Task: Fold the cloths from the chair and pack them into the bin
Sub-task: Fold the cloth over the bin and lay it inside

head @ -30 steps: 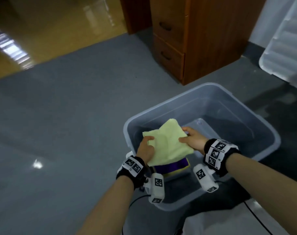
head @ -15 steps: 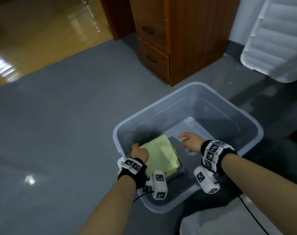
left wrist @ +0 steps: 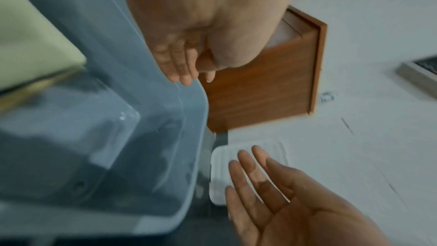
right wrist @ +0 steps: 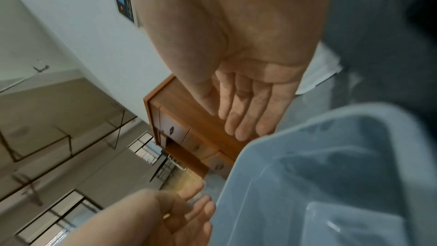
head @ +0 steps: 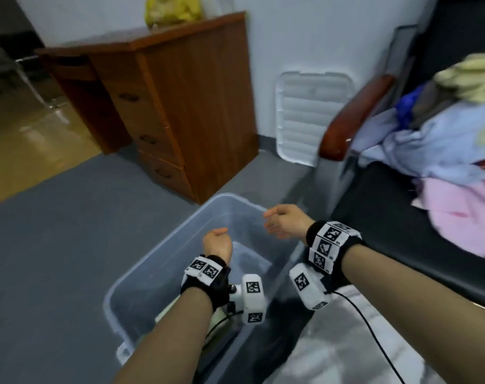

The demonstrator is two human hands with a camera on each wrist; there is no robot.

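Both hands, the left hand (head: 217, 243) and right hand (head: 284, 221), are held empty with fingers relaxed above the bin (head: 141, 268) at lower centre. Unfolded cloths (head: 440, 151) are heaped on the chair (head: 355, 117) at right; a folded yellow cloth (left wrist: 30, 44) lies in the bin. The cloths are judged soft, light and limp, best taken by two corners; no legible writing is seen.

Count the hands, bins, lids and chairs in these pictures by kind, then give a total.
hands: 2 (left hand, right hand)
bin: 1
lid: 1
chair: 1
total: 5
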